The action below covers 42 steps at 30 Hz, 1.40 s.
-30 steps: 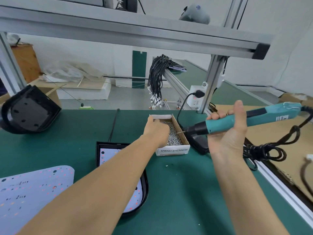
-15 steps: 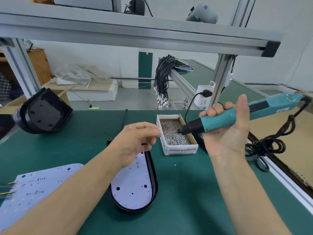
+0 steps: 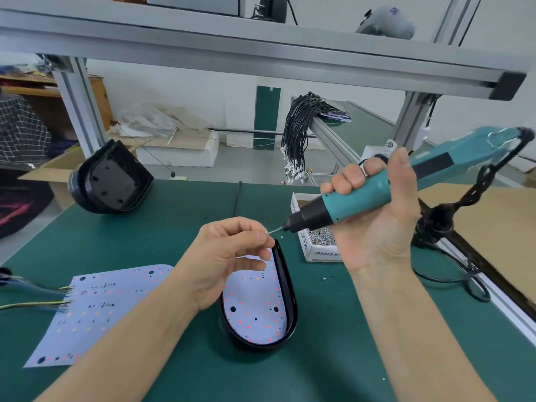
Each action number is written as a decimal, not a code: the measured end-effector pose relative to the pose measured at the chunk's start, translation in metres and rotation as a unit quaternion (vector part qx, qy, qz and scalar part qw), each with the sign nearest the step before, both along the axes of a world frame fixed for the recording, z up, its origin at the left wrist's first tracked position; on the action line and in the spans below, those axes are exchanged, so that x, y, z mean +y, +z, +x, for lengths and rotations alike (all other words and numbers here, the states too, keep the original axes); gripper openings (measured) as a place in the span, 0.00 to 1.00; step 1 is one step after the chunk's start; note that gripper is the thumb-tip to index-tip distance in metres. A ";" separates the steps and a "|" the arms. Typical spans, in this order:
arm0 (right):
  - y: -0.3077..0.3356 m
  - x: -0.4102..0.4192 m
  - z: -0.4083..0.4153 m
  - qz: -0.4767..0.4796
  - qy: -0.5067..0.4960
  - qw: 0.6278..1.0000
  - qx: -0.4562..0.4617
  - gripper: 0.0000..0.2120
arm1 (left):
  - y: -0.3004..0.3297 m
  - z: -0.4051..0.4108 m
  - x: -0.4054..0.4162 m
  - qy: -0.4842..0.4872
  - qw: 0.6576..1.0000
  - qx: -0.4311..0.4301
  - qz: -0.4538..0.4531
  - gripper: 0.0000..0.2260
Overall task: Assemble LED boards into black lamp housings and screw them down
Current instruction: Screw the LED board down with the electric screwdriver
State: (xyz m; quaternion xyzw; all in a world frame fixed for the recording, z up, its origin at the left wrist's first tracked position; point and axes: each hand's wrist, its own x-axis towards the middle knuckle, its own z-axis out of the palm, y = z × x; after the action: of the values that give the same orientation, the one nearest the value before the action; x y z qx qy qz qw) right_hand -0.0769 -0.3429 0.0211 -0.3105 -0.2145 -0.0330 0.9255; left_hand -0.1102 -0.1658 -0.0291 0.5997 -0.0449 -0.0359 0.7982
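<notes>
Left hand (image 3: 229, 256) fingers (image 3: 261, 238) pinching screw (image 3: 266, 232)

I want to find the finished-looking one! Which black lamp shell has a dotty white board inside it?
The black housing lying flat under the left hand holds a board. The other housing, tipped up at the table's far left edge, is empty inside.

Bench mat (image 3: 145, 227): dark green. Lamp housing (image 3: 287, 288): black; LED board (image 3: 255, 311) inside it: white with red and orange dots plus black holes. Loose board (image 3: 101, 311): same white, red/orange dotted. Screwdriver (image 3: 365, 198): teal body, black nose. Screw box (image 3: 316, 252): white, black lettering, silver screws. Second housing (image 3: 110, 178): black.
</notes>
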 end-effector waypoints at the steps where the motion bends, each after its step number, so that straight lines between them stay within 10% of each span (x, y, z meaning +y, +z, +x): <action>1: 0.000 0.000 0.000 -0.001 0.001 1.000 -0.001 0.22 | 0.000 -0.001 0.000 -0.001 1.000 -0.002 0.002 0.01; 42: -0.013 0.005 0.008 -0.008 0.014 1.000 0.023 0.21 | -0.008 0.001 0.003 0.031 0.997 -0.041 0.064 0.03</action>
State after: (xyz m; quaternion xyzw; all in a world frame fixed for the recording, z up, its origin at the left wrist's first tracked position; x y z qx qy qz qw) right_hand -0.0692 -0.3384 0.0077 -0.3155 -0.1979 -0.0114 0.9280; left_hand -0.1093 -0.1632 -0.0371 0.6518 -0.0563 0.0102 0.7563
